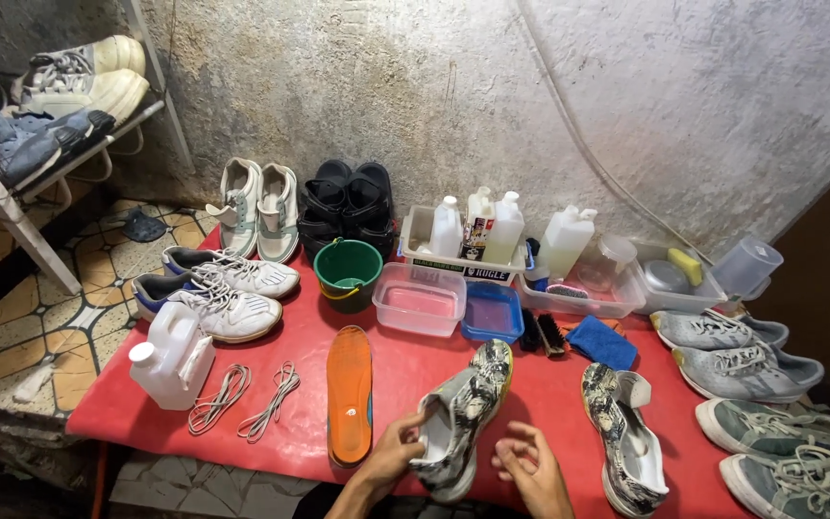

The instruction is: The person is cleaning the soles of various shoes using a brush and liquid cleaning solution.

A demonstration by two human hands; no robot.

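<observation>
At the lower centre of the frame the left hand (398, 454) reaches into the heel opening of a patterned shoe (465, 413), fingers closed on its rim, so the shoe lies steady on its side on the red table (569, 394). The right hand (528, 469) hovers just beside the heel with loose, half-curled fingers and holds nothing. The shoe has no laces and seems to have no insole; probably for this reason 1 orange insole (350, 392) lies flat to its left, and 2 bundles of laces (245, 396) lie further left, apart from the shoes. The second patterned shoe (624, 434) waits to the right, opening up. Along the wall the liquids are grouped together: 1 green bucket (348, 272), 1 clear tub (421, 298), 1 blue tub (491, 311), 3 bottles in a white tray (422, 252), and 1 jug (565, 240) beside it. 1 more jug (172, 356) lies at the left edge. About 2 brushes (542, 333) and 1 blue cloth (602, 341) are near the tubs. On the table I count 2 white pairs at left, 1 black pair (348, 207) at the back, and 4 grey shoes at right.
</observation>
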